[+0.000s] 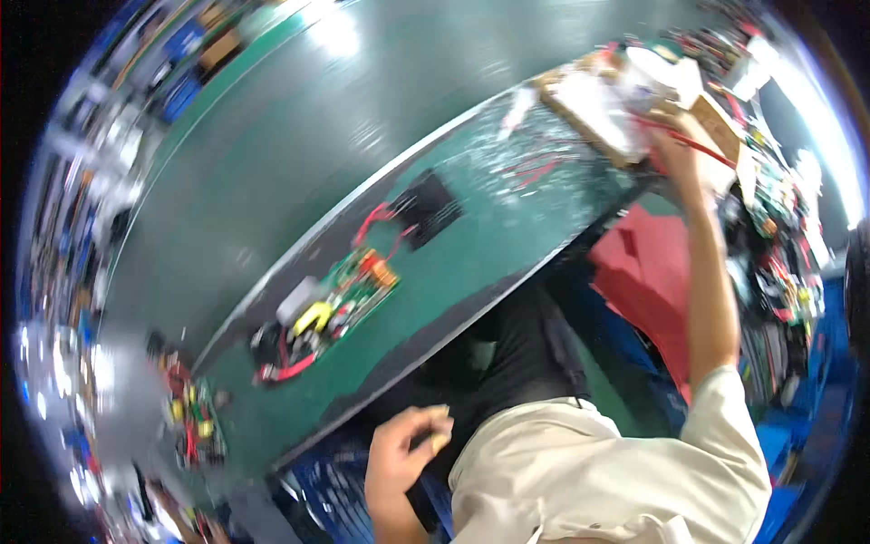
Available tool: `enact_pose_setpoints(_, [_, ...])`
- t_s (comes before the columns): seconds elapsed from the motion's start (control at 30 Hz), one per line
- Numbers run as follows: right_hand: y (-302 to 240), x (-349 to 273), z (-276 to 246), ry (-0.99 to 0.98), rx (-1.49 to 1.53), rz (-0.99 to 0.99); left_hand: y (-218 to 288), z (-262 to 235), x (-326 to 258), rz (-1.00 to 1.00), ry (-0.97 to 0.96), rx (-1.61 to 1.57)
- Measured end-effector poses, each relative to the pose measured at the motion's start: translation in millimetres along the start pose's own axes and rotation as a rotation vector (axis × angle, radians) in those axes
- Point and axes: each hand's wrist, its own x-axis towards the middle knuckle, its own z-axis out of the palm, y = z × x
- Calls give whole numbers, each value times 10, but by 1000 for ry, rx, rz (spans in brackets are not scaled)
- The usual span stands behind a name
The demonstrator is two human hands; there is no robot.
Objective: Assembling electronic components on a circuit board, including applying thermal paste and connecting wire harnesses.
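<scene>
Right hand: The right hand is extended to the far right end of the green bench, over the near right side of a shallow tray. Blur hides the fingers; whether they pinch or stand apart cannot be told.
Red slender item: The red slender item crosses the right hand at a slant. Whether it is gripped or merely lies in front cannot be told. Judged light; stiffness uncertain. Suggested hold: near mid-length, between thumb and forefinger.
Shallow tray: Brown-edged, with bright white contents, beside a cardboard box. Judged light and slightly flexible; best held by opposite edges.
Left hand: The left hand is raised off the near side of the bench, in front of the body. Fingers are loosely curled, thumb and forefinger apart; nothing is visible between them. Yellowish patches show at the tips.
Circuit assembly: The circuit assembly lies on the left half of the bench, touched by neither hand. Judged stiff but fragile; hold by the board edges, clear of components.
Black flat piece: The black flat piece lies to the far right of the circuit assembly. Red leads between the two are judged soft; avoid pulling them.
</scene>
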Motion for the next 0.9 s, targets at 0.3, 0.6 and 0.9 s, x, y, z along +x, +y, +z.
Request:
enact_pose_setpoints(0.3, [-827, -801, 301, -220, 715, -107, 141, -387, 554, 674, 787, 954])
enact_pose_setpoints(0.6, [-1890, -1748, 987, -704, 663, -311, -180, -744, 799, 653, 1320, 1194])
enact_pose_setpoints(0.9, [-2217, -2044, 1340, -828, 248, -693, -385, -706, 942, 628, 1337, 1186])
